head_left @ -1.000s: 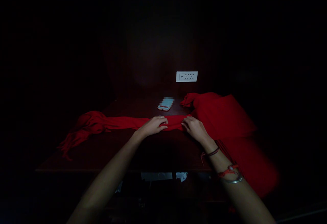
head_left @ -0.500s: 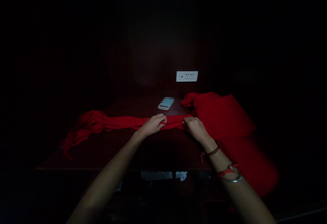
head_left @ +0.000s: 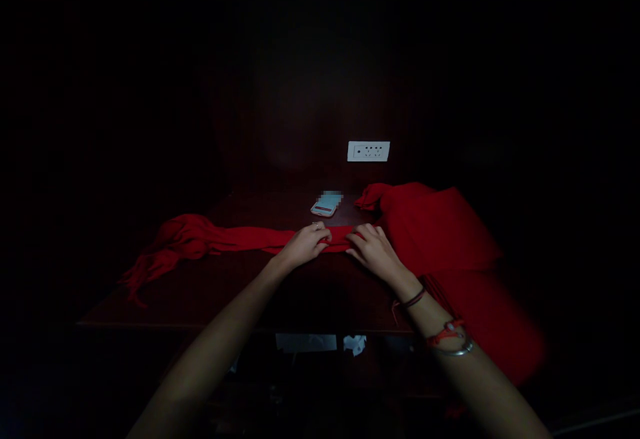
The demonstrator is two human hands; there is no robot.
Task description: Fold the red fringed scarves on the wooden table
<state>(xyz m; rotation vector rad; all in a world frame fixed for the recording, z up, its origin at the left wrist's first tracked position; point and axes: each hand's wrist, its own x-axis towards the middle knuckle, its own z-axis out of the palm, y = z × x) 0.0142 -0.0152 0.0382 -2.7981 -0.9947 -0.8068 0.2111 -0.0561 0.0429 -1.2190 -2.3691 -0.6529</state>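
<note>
A red fringed scarf [head_left: 250,238] lies across the dark table, gathered into a narrow band in the middle. My left hand [head_left: 306,243] is closed around that band, fingers curled over its far edge. Close by on the right, my right hand [head_left: 375,249] grips the same band between bent fingers and thumb. Left of the hands the scarf ends in a loose, crumpled fringe. To the right it spreads into a wide flat part that hangs over the front edge. The fingertips of both hands are partly hidden.
A phone [head_left: 327,203] lies on the dark table [head_left: 200,292] just behind the scarf. A white socket plate [head_left: 369,151] is on the back wall. Pale papers [head_left: 306,342] show below the table's front edge. The surroundings are very dark.
My right hand has shifted left along the scarf, nearer my left hand, and its fingers and thumb are a little farther apart. My left hand keeps its hold.
</note>
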